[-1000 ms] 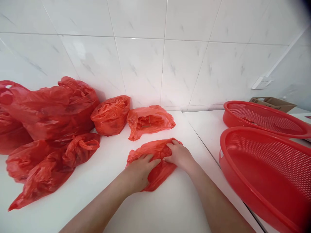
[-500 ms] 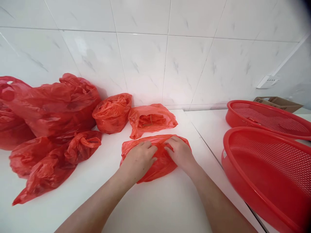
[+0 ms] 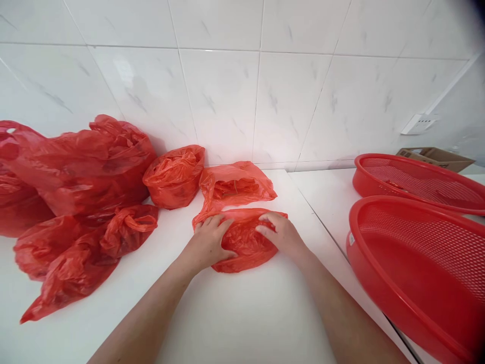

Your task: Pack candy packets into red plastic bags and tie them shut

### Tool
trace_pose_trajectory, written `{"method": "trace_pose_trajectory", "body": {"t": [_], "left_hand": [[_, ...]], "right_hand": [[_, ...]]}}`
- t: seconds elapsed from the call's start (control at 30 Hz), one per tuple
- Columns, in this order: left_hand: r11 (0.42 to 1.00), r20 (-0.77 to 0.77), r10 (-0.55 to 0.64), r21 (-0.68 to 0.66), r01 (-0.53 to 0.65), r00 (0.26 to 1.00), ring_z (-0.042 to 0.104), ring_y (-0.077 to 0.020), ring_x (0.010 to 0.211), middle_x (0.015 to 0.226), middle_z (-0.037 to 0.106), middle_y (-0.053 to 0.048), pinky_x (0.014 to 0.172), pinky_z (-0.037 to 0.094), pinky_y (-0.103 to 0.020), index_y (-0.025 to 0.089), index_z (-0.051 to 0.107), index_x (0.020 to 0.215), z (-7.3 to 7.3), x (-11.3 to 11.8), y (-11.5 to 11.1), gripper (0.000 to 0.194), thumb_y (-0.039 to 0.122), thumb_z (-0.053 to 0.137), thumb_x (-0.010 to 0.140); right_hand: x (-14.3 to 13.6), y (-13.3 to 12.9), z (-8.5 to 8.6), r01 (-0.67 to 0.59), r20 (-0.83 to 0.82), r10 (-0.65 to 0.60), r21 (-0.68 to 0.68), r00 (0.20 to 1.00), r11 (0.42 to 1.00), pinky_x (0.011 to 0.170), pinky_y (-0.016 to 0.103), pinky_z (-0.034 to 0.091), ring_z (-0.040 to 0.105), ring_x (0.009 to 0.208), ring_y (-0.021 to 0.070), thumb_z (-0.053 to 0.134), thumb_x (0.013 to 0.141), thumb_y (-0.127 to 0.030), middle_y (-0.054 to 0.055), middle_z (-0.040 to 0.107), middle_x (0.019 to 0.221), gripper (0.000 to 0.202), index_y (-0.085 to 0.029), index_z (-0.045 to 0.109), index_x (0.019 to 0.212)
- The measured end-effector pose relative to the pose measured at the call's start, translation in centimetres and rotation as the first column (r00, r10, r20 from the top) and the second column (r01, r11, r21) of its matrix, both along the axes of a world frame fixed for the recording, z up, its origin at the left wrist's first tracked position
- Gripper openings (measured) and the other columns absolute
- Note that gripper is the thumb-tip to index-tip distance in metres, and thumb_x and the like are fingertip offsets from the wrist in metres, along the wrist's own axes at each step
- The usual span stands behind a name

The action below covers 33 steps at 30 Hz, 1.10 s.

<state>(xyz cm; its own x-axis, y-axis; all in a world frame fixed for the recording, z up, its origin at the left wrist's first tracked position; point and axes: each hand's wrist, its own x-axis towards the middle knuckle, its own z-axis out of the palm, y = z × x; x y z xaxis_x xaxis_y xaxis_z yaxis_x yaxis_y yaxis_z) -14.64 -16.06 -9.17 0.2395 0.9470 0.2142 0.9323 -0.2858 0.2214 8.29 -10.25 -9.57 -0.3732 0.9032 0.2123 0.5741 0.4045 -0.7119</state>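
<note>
A red plastic bag point(image 3: 248, 242) lies in front of me on the white table, its mouth spread wide and crumpled red plastic inside. My left hand point(image 3: 206, 243) rests on the bag's left side with fingers spread and thumb stretched across the near part. On the right side, my right hand point(image 3: 285, 236) touches the rim, fingers curved and a gap showing between thumb and forefinger. Just behind is another open red bag point(image 3: 248, 174), with crumpled plastic visible in its mouth. A rounder red bag point(image 3: 174, 179) stands to its left by the wall.
Large full red bags point(image 3: 102, 167) stand at the left, with knotted red bags point(image 3: 81, 253) before them. Two red plastic baskets point(image 3: 397, 283) sit at the right across a seam in the tabletop. Behind them are a cardboard box point(image 3: 443, 159) and a wall socket point(image 3: 420, 124).
My left hand has shifted left and spread its fingers, widening the gap between my hands. The bag's mouth now lies more open, showing the crumpled plastic inside.
</note>
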Motion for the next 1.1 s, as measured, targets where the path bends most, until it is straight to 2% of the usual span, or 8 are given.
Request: {"method": "trace_pose_trajectory", "body": {"t": [0.13, 0.23, 0.33, 0.43, 0.67, 0.8, 0.93, 1.1], "left_hand": [[0.977, 0.006, -0.133, 0.169, 0.13, 0.991, 0.05, -0.0252, 0.107, 0.118, 0.055, -0.01, 0.093, 0.04, -0.043, 0.02, 0.056, 0.117, 0.9, 0.8, -0.8, 0.037, 0.036, 0.055, 0.083], [0.978, -0.049, -0.171, 0.109, 0.175, 0.984, 0.055, -0.022, 0.096, 0.101, 0.062, -0.007, 0.086, 0.042, -0.039, 0.021, 0.063, 0.1, 0.7, 1.2, -1.0, 0.021, 0.025, 0.047, 0.087], [0.994, -0.07, -0.109, 0.003, 0.109, 0.992, 0.056, -0.0233, 0.092, 0.095, 0.063, -0.005, 0.082, 0.043, -0.04, 0.021, 0.065, 0.095, 0.1, 1.0, -0.9, 0.018, 0.029, 0.058, 0.08], [0.996, -0.051, -0.088, -0.004, 0.088, 0.995, 0.056, -0.024, 0.096, 0.102, 0.063, -0.006, 0.084, 0.042, -0.04, 0.021, 0.063, 0.1, -0.2, 0.6, -0.9, 0.025, 0.031, 0.062, 0.077], [0.951, 0.019, -0.131, 0.285, 0.12, 0.991, 0.056, -0.0206, 0.1, 0.108, 0.064, -0.007, 0.088, 0.042, -0.038, 0.02, 0.062, 0.102, 0.3, 0.3, -1.2, 0.023, 0.023, 0.043, 0.089], [0.911, 0.019, -0.026, 0.412, 0.016, 0.999, 0.052, -0.0233, 0.108, 0.116, 0.061, -0.008, 0.092, 0.04, -0.042, 0.022, 0.062, 0.1, 0.4, 0.0, -1.3, 0.022, 0.021, 0.045, 0.088], [0.869, 0.12, 0.121, 0.467, -0.163, 0.985, 0.042, -0.0276, 0.123, 0.13, 0.05, -0.009, 0.099, 0.034, -0.048, 0.022, 0.061, 0.103, 0.0, -0.4, -1.0, 0.021, 0.022, 0.049, 0.085], [0.859, 0.423, 0.176, 0.374, -0.349, 0.889, 0.043, -0.0246, 0.122, 0.127, 0.046, -0.009, 0.103, 0.036, -0.044, 0.022, 0.058, 0.107, -1.4, -1.5, 0.2, 0.026, 0.031, 0.051, 0.083]], "right_hand": [[-0.5, -0.5, 0.4, 0.035, -0.085, -0.023, 0.147, 0.996, 0.989, 0.077, 0.031, 0.047, 0.058, 0.09, 0.0165, 0.042, 0.09, -0.034, 0.003, 0.064, 0.097, 0.023, -0.023, 0.061, 0.093], [-0.9, -0.5, -0.1, -0.081, 0.037, 0.075, 0.21, 0.996, 0.974, 0.083, 0.034, 0.046, 0.057, 0.092, 0.0175, 0.048, 0.086, -0.026, 0.003, 0.064, 0.095, 0.018, -0.023, 0.066, 0.086], [-0.9, -0.3, -0.9, -0.168, 0.202, 0.138, 0.141, 0.97, 0.976, 0.08, 0.034, 0.046, 0.057, 0.088, 0.017, 0.058, 0.08, -0.023, 0.002, 0.063, 0.091, 0.01, -0.023, 0.067, 0.078], [-0.7, -0.3, -0.9, -0.144, 0.164, 0.123, 0.125, 0.979, 0.982, 0.075, 0.03, 0.047, 0.058, 0.084, 0.0138, 0.058, 0.08, -0.023, 0.0, 0.063, 0.093, 0.009, -0.023, 0.067, 0.081], [-0.9, -1.2, 0.5, 0.009, -0.03, -0.001, 0.281, 1.0, 0.96, 0.076, 0.028, 0.048, 0.059, 0.086, 0.0143, 0.044, 0.088, -0.025, 0.001, 0.063, 0.095, 0.019, -0.024, 0.063, 0.091], [-0.8, -1.0, 0.0, 0.13, -0.001, -0.135, 0.276, 0.991, 0.952, 0.077, 0.031, 0.049, 0.059, 0.095, 0.0169, 0.043, 0.087, -0.026, 0.004, 0.059, 0.115, 0.025, -0.025, 0.06, 0.106], [-0.6, -0.4, -0.4, 0.158, -0.027, -0.157, 0.29, 0.987, 0.944, 0.089, 0.037, 0.046, 0.048, 0.118, 0.0206, 0.042, 0.087, -0.024, 0.004, 0.047, 0.135, 0.031, -0.024, 0.057, 0.114], [-0.6, -0.2, -0.3, 0.211, -0.072, -0.199, 0.302, 0.977, 0.93, 0.079, 0.032, 0.048, 0.055, 0.103, 0.0188, 0.043, 0.084, -0.021, 0.006, 0.056, 0.115, 0.026, -0.024, 0.061, 0.103]]}}
